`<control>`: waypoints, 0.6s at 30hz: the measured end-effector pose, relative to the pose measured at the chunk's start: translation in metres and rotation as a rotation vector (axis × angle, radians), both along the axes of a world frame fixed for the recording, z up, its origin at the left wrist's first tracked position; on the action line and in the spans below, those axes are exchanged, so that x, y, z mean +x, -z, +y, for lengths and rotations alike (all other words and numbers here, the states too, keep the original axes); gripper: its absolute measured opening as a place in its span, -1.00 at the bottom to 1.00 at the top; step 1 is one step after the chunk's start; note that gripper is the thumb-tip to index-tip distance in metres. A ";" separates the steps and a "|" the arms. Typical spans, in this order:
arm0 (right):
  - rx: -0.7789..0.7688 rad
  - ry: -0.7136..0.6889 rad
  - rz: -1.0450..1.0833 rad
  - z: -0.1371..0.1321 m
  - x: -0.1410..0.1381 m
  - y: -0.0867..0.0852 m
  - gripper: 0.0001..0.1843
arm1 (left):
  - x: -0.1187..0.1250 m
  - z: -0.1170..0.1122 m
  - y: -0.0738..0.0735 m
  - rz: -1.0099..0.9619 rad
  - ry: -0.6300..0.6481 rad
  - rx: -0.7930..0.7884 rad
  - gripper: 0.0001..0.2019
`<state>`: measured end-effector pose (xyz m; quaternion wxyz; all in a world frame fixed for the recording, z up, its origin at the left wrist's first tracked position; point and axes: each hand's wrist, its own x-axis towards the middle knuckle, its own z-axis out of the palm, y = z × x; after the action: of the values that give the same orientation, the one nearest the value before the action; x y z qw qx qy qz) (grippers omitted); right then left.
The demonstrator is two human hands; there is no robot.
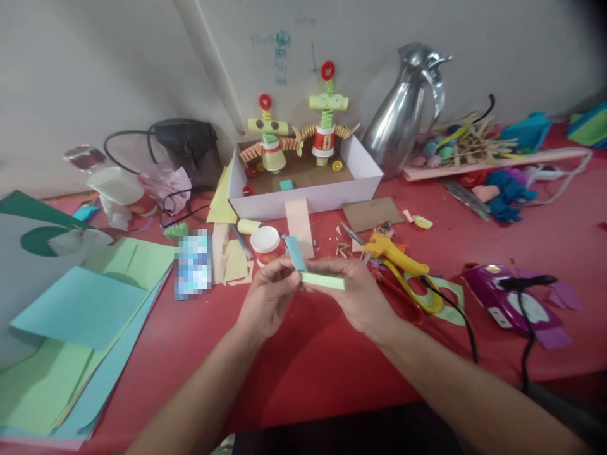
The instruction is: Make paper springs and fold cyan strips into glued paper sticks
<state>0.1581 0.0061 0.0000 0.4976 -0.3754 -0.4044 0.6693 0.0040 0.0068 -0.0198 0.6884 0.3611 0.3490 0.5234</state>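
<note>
My left hand [270, 300] pinches a blue paper strip [296, 254] and a light green paper strip [327, 281] where they meet at an angle. The blue strip points up and away from me, and the green one runs to the right. Behind the green strip, the fingers of my right hand [363, 294] are closed against it, partly hidden. Just beyond my left fingers stands a white-topped paper cup [266, 243]. A pale peach paper strip [300, 224] lies beyond the blue strip.
At the back, a white box [303, 201] holds two paper-cup figures. A steel jug [401, 114] stands right of it. Scissors [412, 291], a yellow glue gun [396, 253] and a purple device [512, 303] with black cable lie right. Coloured paper sheets [80, 309] spread left.
</note>
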 end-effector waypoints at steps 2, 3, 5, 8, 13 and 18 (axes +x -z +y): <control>0.021 0.005 -0.035 -0.001 0.000 0.000 -0.74 | 0.000 0.000 0.000 -0.003 -0.009 -0.004 -0.86; 0.026 0.008 -0.046 -0.001 0.000 -0.001 -0.75 | 0.001 0.000 0.000 -0.009 -0.018 -0.004 -0.87; 0.034 0.010 -0.061 -0.001 0.000 0.000 -0.76 | 0.002 0.000 0.000 -0.027 -0.035 0.001 -0.87; 0.050 -0.005 -0.065 -0.001 0.000 0.000 -0.74 | 0.004 0.000 -0.001 -0.052 -0.058 0.013 -0.87; 0.072 -0.045 -0.027 0.001 0.002 0.001 -0.73 | 0.005 0.000 0.001 -0.062 -0.092 0.022 -0.92; 0.035 -0.076 0.006 0.001 0.000 -0.001 -0.69 | 0.006 -0.001 0.005 -0.047 -0.113 0.025 -0.93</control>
<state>0.1576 0.0066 0.0008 0.4795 -0.3489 -0.4286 0.6817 0.0101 0.0054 -0.0245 0.6614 0.3369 0.3458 0.5740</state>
